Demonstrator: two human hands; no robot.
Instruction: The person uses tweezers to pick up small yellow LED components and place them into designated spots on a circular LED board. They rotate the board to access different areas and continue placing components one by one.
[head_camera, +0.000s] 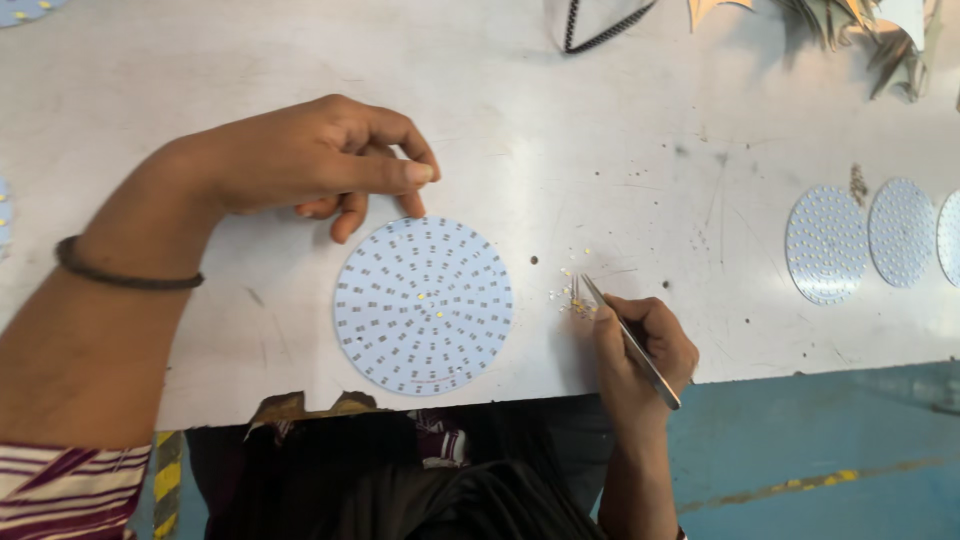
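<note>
Head view, left hand (320, 160): curled loosely, holding nothing, fingertips touching the far edge of the round white board (423, 305)
Right hand (640, 345): closed on metal tweezers (630, 340), tips at small yellow parts (572, 290) just right of the board
Board: near edge of pale worktop (600, 130)
Far right: three similar discs (870, 240)

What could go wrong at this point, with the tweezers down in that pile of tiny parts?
The tiny yellow parts lie loose near the table edge, so a nudge from the tweezers in the right hand might scatter them to the floor. The left hand touches the round board only at its top rim, so it could slide and perhaps shift the two parts already on it.
</note>
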